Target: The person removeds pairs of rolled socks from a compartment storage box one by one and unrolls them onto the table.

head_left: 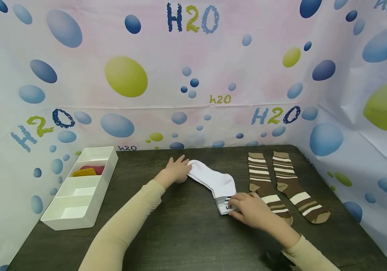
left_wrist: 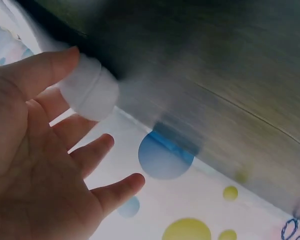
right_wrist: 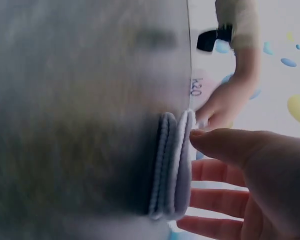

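A pair of white socks, laid one on the other, lies on the dark table with dark stripes at the cuff. My left hand pinches the toe end; in the left wrist view the thumb lies on one side of the white toe and its other fingers spread out. At the cuff, my right hand holds the edge between thumb and fingers. The right wrist view shows the layered cuff opening beside the thumb. Just right of that hand lie two brown striped socks, one partly hidden by it, the other flat.
A white box with several compartments stands at the left of the table. One compartment holds a folded yellow item and a dark red item. A printed sheet with bubbles surrounds the dark tabletop.
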